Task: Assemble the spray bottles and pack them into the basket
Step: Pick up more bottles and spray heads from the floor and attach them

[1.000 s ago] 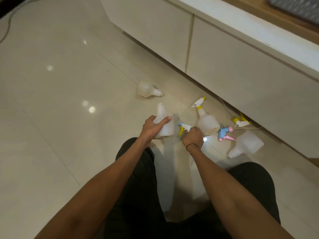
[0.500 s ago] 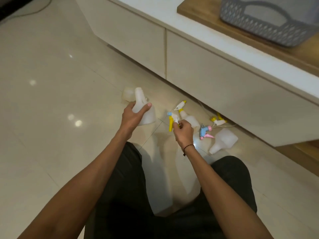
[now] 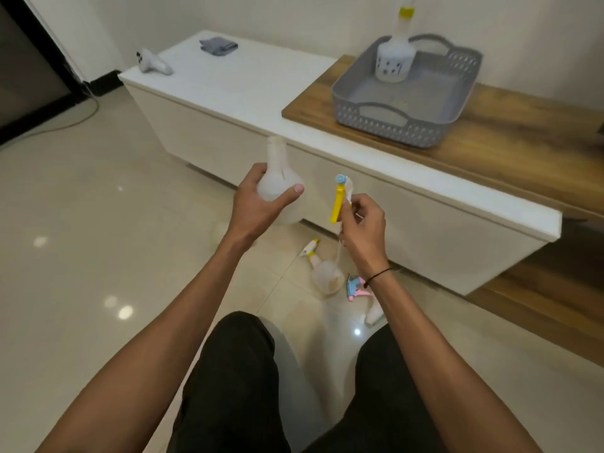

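- Between the two raised hands lies only a small gap — the left hand point(image 3: 261, 204) wraps the belly of an uncapped bottle point(image 3: 281, 184), thumb across its front, the other fingers curled behind it, so the open neck points up and stays clear, probably to take the pump.
- Just right of that thumb, the right hand point(image 3: 362, 223) pinches a spray head point(image 3: 341, 197) at its collar between thumb and fingertips; the blue nozzle stands above the fingers, the yellow trigger runs down their left side, and the thin dip tube hangs below the palm — likely held upright so the tube can be fed into the neck first.
- Both forearms reach forward and upward from the lap, wrists level with each other; the right wrist bends inward towards the bottle.
- Below the right wrist, on the floor, lie an assembled yellow-collared bottle point(image 3: 323, 273) and a pink-and-blue spray head point(image 3: 358, 287), not yet packed.
- Well beyond both sets of fingers, up on the wooden shelf point(image 3: 523, 148), the grey basket point(image 3: 392, 125) already holds one finished bottle point(image 3: 394, 60) standing upright.
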